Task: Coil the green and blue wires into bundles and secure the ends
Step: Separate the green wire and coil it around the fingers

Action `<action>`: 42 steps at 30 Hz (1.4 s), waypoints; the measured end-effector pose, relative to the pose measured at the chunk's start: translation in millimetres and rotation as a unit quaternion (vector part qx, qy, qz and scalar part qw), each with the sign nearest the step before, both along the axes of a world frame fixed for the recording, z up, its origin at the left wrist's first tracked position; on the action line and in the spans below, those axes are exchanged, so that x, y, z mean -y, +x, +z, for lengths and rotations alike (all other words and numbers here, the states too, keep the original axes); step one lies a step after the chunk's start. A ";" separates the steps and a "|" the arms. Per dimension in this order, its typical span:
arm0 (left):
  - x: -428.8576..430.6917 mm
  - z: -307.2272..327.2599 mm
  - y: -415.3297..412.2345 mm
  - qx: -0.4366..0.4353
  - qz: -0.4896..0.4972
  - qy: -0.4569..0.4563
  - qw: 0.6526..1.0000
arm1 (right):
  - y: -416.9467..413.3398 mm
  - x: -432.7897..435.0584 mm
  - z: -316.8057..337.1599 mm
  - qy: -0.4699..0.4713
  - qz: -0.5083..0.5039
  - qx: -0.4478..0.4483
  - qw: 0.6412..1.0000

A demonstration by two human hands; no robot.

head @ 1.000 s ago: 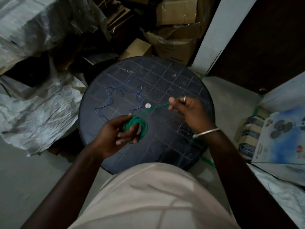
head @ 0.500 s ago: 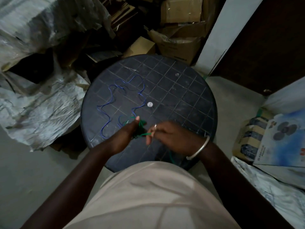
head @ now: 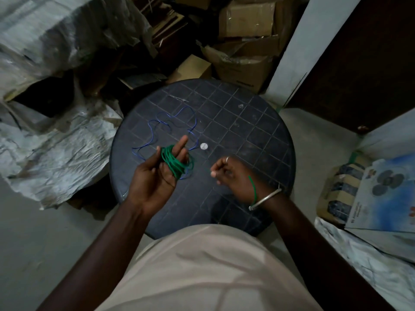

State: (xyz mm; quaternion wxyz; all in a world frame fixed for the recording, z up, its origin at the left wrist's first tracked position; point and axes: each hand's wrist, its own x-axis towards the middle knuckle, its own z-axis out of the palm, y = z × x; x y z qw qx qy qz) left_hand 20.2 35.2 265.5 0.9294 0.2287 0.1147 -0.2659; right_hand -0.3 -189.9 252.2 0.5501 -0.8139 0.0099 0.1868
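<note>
A round dark table (head: 247, 135) stands among cardboard boxes (head: 244, 16). At centre the green wire (head: 173, 162) coils round the left hand's (head: 155, 178) straight fingers; the right hand (head: 233, 173) beside pinches its tail.

The light on me is dim and cool. The pale wall (head: 292, 52) and crumpled sheeting (head: 56, 153) catch most of it, while the dark round surface (head: 247, 131) soaks it up, with a soft shadow under my right arm. My right hand (head: 233, 176) is smeared by motion blur. My left hand (head: 155, 178) is sharper, and the green wire (head: 171, 163) on its fingers keeps its colour. Straight lines bow toward the edges, and the corners go murky.
</note>
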 end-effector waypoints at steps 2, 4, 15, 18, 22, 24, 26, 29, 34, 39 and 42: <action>0.4 -8.6 2.4 0.067 -0.023 0.095 0.993 | -10.7 -6.8 -0.3 -0.015 0.085 -0.021 0.996; 4.9 -17.6 0.9 0.138 -0.024 0.284 0.948 | -18.7 -13.6 4.9 -0.015 0.144 -0.054 0.988; -2.7 -31.2 -7.1 0.229 -0.136 0.549 0.792 | -4.4 16.6 33.3 0.230 0.077 -0.187 0.952; -2.6 -19.0 -8.2 0.081 -0.092 0.475 0.871 | 0.9 29.8 20.2 0.177 0.054 -0.160 0.970; 0.2 -13.6 -11.9 -0.022 -0.039 0.409 0.911 | -0.1 29.0 9.8 0.047 0.040 -0.042 0.997; 1.0 -12.7 -11.0 -0.017 -0.042 0.365 0.930 | -0.2 25.2 8.9 -0.041 0.051 0.031 0.997; -0.2 -10.9 -10.2 0.009 -0.085 0.318 0.944 | 1.7 22.3 6.0 -0.099 0.037 0.097 0.990; -1.4 -12.9 -9.1 0.022 -0.091 0.218 0.972 | 3.3 16.3 -0.8 -0.051 -0.015 0.096 0.994; 3.6 -13.0 -10.2 -0.028 -0.018 0.133 0.991 | -0.5 -3.7 4.5 0.283 -0.144 -0.092 0.944; 13.3 -13.1 -9.4 -0.067 0.032 0.111 0.991 | -11.4 -22.6 0.5 0.380 -0.183 -0.192 0.886; 11.8 -17.8 -6.9 -0.077 0.036 0.082 0.993 | -17.1 -34.6 -4.3 0.361 -0.207 -0.206 0.886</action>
